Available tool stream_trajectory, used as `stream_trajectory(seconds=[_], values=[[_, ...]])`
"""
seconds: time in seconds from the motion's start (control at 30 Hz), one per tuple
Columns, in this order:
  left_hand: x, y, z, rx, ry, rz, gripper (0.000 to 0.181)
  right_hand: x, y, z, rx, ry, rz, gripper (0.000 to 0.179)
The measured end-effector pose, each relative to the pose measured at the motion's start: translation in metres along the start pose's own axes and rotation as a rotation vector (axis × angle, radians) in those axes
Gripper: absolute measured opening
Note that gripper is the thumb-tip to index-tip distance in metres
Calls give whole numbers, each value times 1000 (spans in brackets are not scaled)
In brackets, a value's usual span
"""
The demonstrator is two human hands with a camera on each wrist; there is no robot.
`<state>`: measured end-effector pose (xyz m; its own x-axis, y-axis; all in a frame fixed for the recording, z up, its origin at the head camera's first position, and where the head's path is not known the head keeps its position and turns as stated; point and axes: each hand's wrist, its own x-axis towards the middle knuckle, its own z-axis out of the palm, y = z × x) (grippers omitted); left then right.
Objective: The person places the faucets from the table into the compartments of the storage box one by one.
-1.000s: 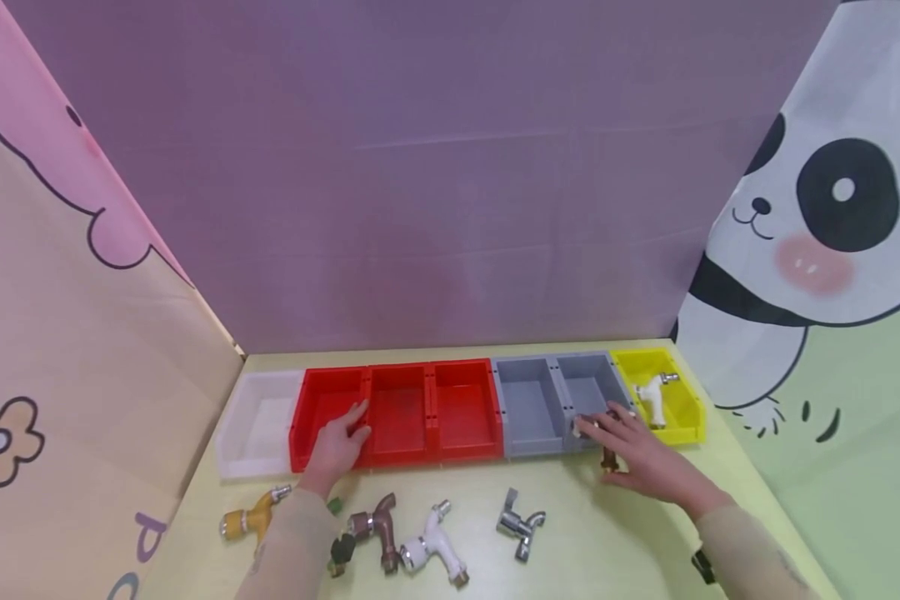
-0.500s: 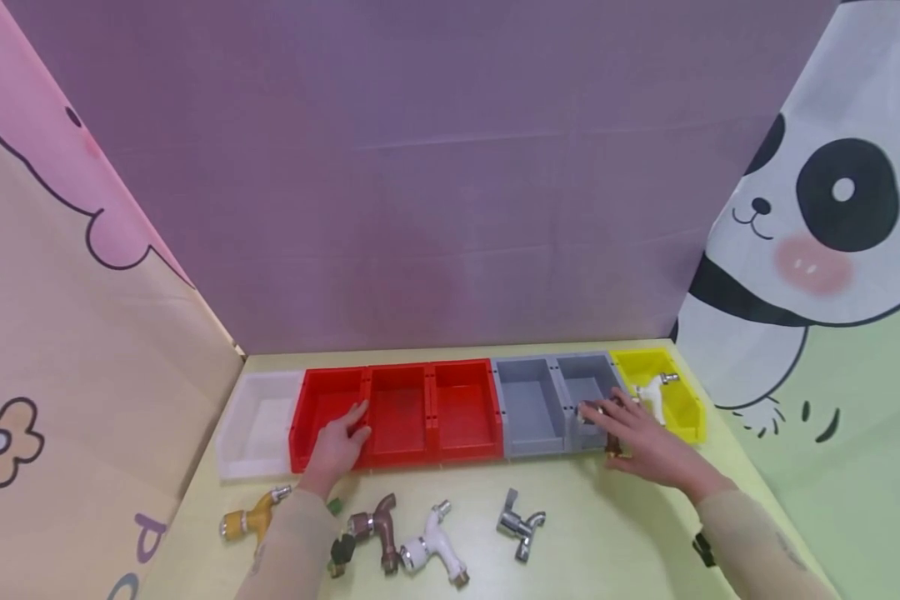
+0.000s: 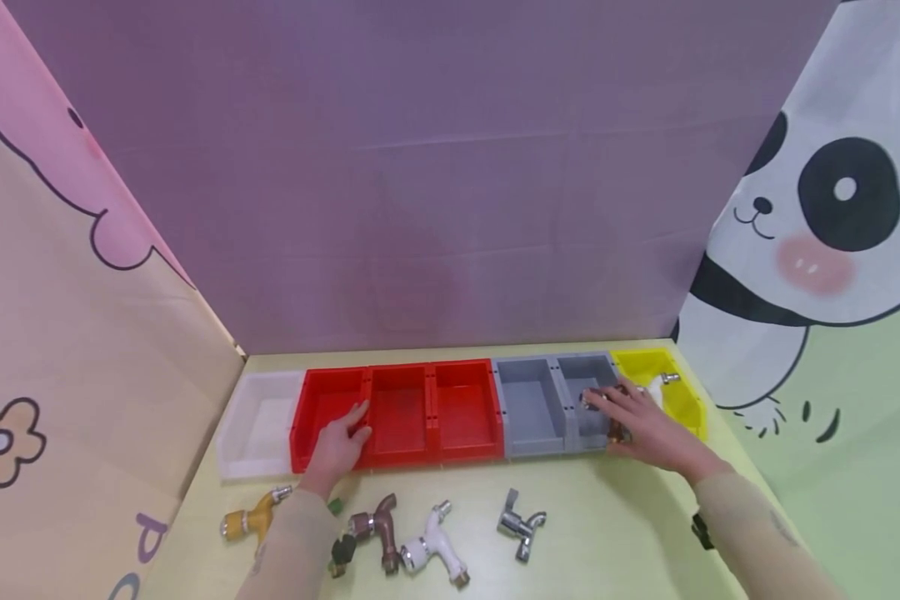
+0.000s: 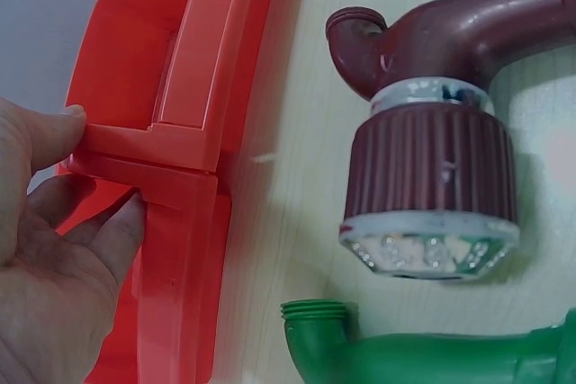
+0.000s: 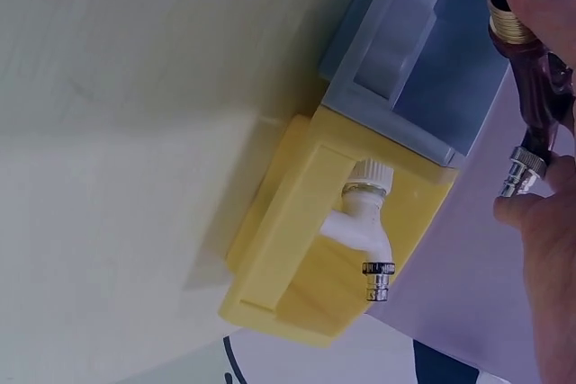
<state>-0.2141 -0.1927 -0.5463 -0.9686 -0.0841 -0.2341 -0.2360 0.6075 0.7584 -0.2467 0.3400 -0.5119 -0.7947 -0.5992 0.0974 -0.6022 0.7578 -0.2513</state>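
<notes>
My left hand (image 3: 336,450) pinches the shared wall of two red bins (image 4: 153,146), thumb on one side and fingers on the other. Held in my right hand (image 3: 648,429) is a dark brown faucet (image 5: 537,87) with a brass threaded end and a silver nozzle. This hand is over the right-hand grey bin (image 3: 581,375), and its fingers partly cover the faucet in the head view. Just right of it, a white faucet (image 5: 364,222) lies in the yellow bin (image 5: 270,258).
A clear white bin (image 3: 258,425) ends the row at left. In front lie a yellow faucet (image 3: 255,518), a green faucet (image 4: 432,357), a brown faucet (image 3: 381,533), a white faucet (image 3: 435,546) and a chrome faucet (image 3: 521,525). A purple curtain (image 3: 420,183) hangs behind.
My right hand has moved slightly away from me with the brown faucet, from the grey bin's front edge to over its inside. The left hand has stayed on the red bins.
</notes>
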Motion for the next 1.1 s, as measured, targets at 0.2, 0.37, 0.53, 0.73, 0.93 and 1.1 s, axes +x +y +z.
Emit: stream_trajectory(seconds=[0.2,0.37,0.53,0.73,0.93,1.1], values=[[-1,2,0,-7,-6,-11,63,6,7,-5,28,-24,36,94],[-1,2,0,-10,-7,-13,63,12,13,-8,21,-37,42,93],[-2,1,-1,-9,-8,-7,63,17,18,-11,27,-91,80,94],[-1,1,-1,-11,-10,-12,62,22,19,-15,18,-85,61,94],[0,-1,-1,-10,-3,10,62,25,21,-14,22,-123,101,93],[0,-1,-1,-11,-5,11,62,30,21,-14,22,-149,112,96]])
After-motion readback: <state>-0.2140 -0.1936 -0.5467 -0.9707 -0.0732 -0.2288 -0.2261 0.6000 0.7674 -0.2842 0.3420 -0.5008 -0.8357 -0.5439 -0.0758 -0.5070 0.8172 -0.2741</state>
